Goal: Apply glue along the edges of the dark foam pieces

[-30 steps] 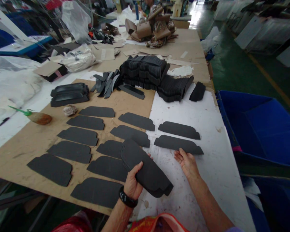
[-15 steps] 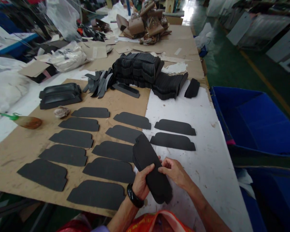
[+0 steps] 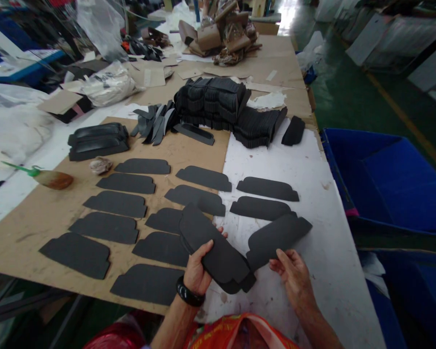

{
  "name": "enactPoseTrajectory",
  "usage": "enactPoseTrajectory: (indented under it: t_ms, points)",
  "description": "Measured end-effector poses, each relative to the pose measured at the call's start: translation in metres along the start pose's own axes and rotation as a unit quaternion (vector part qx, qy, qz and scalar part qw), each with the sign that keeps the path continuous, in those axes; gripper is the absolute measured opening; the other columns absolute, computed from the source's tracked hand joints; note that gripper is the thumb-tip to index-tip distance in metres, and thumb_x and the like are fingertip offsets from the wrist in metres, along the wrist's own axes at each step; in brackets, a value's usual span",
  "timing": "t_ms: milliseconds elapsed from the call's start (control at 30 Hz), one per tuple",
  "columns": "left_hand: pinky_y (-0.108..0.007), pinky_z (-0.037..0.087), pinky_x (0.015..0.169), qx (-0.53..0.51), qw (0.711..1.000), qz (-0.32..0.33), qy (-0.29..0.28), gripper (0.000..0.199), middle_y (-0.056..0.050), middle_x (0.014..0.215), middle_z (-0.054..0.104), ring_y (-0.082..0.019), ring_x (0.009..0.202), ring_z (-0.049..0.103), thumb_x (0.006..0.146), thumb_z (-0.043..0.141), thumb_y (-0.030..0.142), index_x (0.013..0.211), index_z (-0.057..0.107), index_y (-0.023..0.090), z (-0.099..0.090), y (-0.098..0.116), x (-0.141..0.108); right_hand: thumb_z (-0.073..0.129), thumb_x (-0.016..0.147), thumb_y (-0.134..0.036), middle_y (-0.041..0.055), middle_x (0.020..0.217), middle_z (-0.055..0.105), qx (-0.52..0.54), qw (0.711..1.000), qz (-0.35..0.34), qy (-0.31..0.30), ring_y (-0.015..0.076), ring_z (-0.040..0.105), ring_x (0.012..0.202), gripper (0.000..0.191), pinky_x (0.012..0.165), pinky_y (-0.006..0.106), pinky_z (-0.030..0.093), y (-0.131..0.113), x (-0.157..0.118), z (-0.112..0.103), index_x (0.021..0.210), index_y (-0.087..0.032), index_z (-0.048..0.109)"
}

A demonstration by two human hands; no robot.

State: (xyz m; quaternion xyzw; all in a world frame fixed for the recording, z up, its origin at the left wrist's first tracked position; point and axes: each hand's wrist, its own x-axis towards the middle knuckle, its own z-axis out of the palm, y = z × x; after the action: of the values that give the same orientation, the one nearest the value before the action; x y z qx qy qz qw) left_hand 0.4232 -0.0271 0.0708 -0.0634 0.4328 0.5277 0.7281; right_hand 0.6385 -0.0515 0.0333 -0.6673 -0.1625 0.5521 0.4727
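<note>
Head view: what is gripped by the left hand (image 3: 197, 272)?

"A stack of dark notched panels (image 3: 221, 257) is clamped under its thumb."

"And by the right hand (image 3: 295, 277)?"

"One loose panel (image 3: 276, 236) is pinched at its near edge, beside the stack, over white sheeting (image 3: 329, 257); matching panels (image 3: 114, 203) are laid flat on brown board (image 3: 196, 152)."

Flat dark-grey notched panels (image 3: 221, 254) are looking matt and smooth; foam or board, can't tell. Curved black moulded pieces (image 3: 100, 139) are showing a soft gloss. Brown table sheet (image 3: 58, 208) is looking like stained matt cardboard; white table sheet (image 3: 323, 208) like scuffed paper. Open rectangular blue bin (image 3: 403, 189) is reading as dull, smooth plastic. Round black bangle (image 3: 186, 294) is shining, smooth and glossy. Crumpled clear bag (image 3: 100, 31) is glinting like thin plastic film.
</note>
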Motion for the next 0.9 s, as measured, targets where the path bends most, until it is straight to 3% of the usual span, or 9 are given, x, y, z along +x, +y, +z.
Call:
enactPoseTrajectory:
  t_ms: [100, 167, 367, 467, 567, 733, 900]
  points:
    - [-0.042, 0.045, 0.095, -0.016, 0.998, 0.052, 0.013, 0.044, -0.011, 0.114, 0.064, -0.025, 0.105, 0.060, 0.074, 0.058, 0.010, 0.117, 0.056, 0.014, -0.009, 0.012, -0.003, 0.083, 0.046, -0.037, -0.0048, 0.062, 0.064, 0.130, 0.989, 0.063, 0.033, 0.0147, 0.067, 0.061, 0.049, 0.060, 0.024, 0.054, 0.014, -0.009, 0.003, 0.072, -0.021, 0.045]
    - [-0.042, 0.045, 0.096, -0.021, 0.998, 0.061, 0.008, 0.045, -0.010, 0.116, 0.063, -0.025, 0.107, 0.058, 0.074, 0.058, 0.010, 0.119, 0.055, 0.015, -0.012, 0.017, -0.004, 0.083, 0.045, -0.036, -0.0033, 0.064, 0.066, 0.146, 0.986, 0.074, 0.024, 0.0158, 0.068, 0.064, 0.048, 0.059, 0.024, 0.055, 0.019, -0.009, 0.012, 0.070, -0.021, 0.045]
    - [-0.042, 0.046, 0.095, -0.021, 0.999, 0.049, -0.002, 0.041, -0.011, 0.112, 0.065, -0.025, 0.103, 0.061, 0.075, 0.056, 0.011, 0.116, 0.056, 0.014, -0.014, 0.018, -0.008, 0.081, 0.049, -0.040, -0.0036, 0.067, 0.066, 0.136, 0.988, 0.075, -0.019, 0.0167, 0.069, 0.072, 0.045, 0.063, 0.024, 0.055, 0.019, 0.002, 0.044, 0.072, -0.022, 0.047]
    - [-0.041, 0.046, 0.095, -0.028, 0.999, 0.029, -0.004, 0.040, -0.010, 0.108, 0.067, -0.025, 0.100, 0.062, 0.074, 0.057, 0.011, 0.115, 0.058, 0.014, -0.015, 0.013, -0.010, 0.079, 0.053, -0.044, 0.0013, 0.076, 0.069, 0.097, 0.988, 0.099, -0.068, 0.0178, 0.068, 0.075, 0.042, 0.064, 0.026, 0.054, 0.018, 0.002, 0.049, 0.075, -0.020, 0.052]
    - [-0.039, 0.046, 0.095, -0.020, 1.000, 0.013, -0.016, 0.039, -0.009, 0.104, 0.068, -0.024, 0.100, 0.063, 0.073, 0.060, 0.012, 0.112, 0.060, 0.014, -0.015, 0.004, -0.009, 0.073, 0.061, -0.047, 0.0080, 0.081, 0.070, 0.016, 0.982, 0.128, -0.138, 0.0189, 0.067, 0.067, 0.040, 0.054, 0.026, 0.050, 0.014, -0.003, 0.047, 0.081, -0.016, 0.059]
    - [-0.035, 0.048, 0.091, 0.040, 0.999, -0.019, -0.020, 0.028, -0.013, 0.097, 0.070, -0.024, 0.093, 0.064, 0.072, 0.064, 0.017, 0.098, 0.066, 0.006, -0.008, -0.014, -0.008, 0.072, 0.062, -0.042, 0.0015, 0.072, 0.067, -0.133, 0.957, 0.045, -0.252, 0.0145, 0.060, 0.064, 0.031, 0.057, 0.024, 0.044, 0.002, -0.014, 0.046, 0.077, -0.016, 0.062]
    - [-0.035, 0.048, 0.090, 0.060, 0.998, -0.018, -0.026, 0.030, -0.013, 0.100, 0.069, -0.023, 0.090, 0.065, 0.069, 0.068, 0.018, 0.097, 0.066, 0.007, -0.002, -0.024, -0.009, 0.065, 0.068, -0.031, -0.0028, 0.066, 0.062, -0.296, 0.923, -0.081, -0.232, 0.0124, 0.053, 0.060, 0.013, 0.058, 0.023, 0.040, -0.008, -0.022, 0.052, 0.070, -0.019, 0.060]
